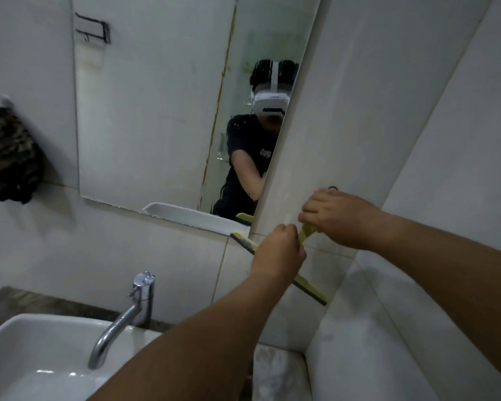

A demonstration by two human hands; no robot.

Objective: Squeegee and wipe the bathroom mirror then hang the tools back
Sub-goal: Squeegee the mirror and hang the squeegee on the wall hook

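A yellow-green squeegee (311,290) with a dark rubber blade lies flat against the white tiled wall, just right of the mirror's (156,111) lower corner. My left hand (278,253) is shut around the middle of the squeegee, hiding where blade and handle meet. My right hand (339,218) pinches the upper end of the handle close to a small wall hook (333,188). A dark patterned cloth (12,157) hangs from a hook on the wall left of the mirror.
A white basin (26,357) with a chrome tap (128,316) sits below left. A white tiled column and ledge (388,328) stand to the right. The mirror shows a person's reflection and a wall rack.
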